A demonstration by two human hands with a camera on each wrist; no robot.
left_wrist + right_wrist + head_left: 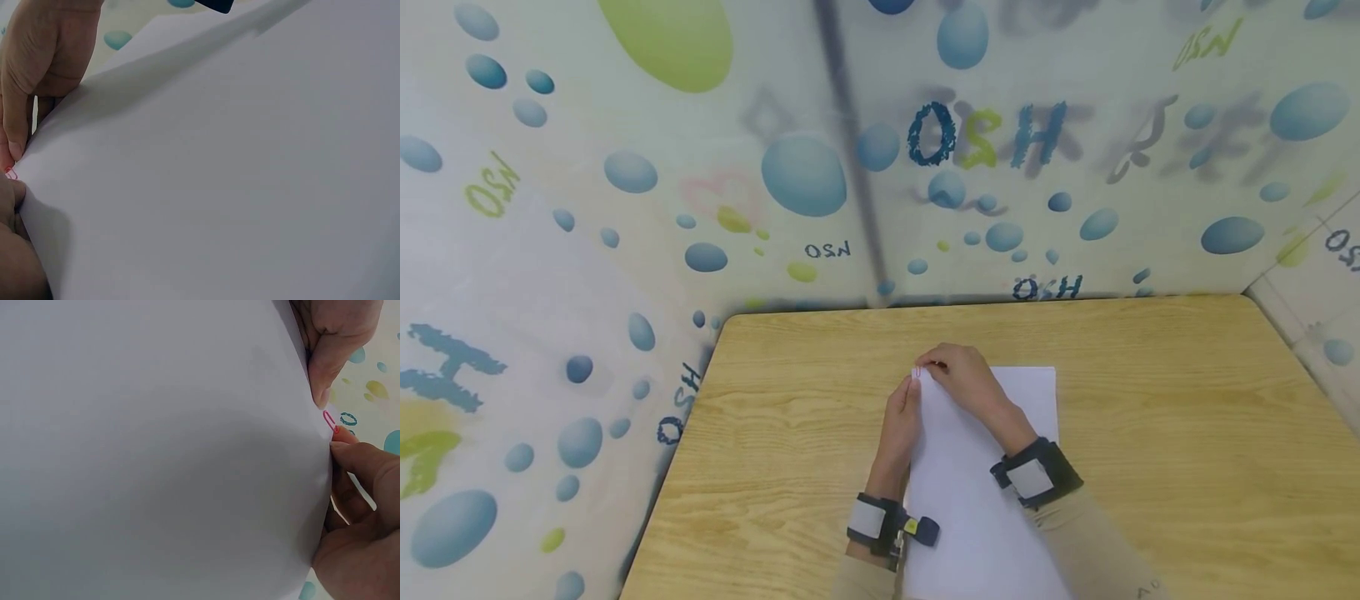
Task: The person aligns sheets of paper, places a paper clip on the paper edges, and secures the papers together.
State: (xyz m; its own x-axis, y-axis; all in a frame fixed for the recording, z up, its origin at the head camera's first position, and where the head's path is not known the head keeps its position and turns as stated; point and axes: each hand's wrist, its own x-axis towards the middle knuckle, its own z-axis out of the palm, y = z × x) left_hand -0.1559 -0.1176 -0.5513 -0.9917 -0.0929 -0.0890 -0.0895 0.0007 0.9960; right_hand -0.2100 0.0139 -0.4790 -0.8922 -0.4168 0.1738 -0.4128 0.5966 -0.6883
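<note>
A stack of white paper (977,492) is lifted at its far left corner, where a small red paper clip (330,420) sits over the edge. My left hand (901,421) grips the left edge just below that corner, thumb on top and the other fingers hidden underneath. From the far side my right hand (966,383) reaches across the sheets, its thumb and index fingertip (347,433) pinching at the outer end of the clip. In the left wrist view the clip (10,173) shows between the fingertips of both hands.
The paper lies on a light wood-grain table (775,433). Behind and to the left rises a white wall covering (715,150) with blue and green spots and letters. Each wrist wears a black strap, and a small dark camera (927,531) juts over the paper from the left one.
</note>
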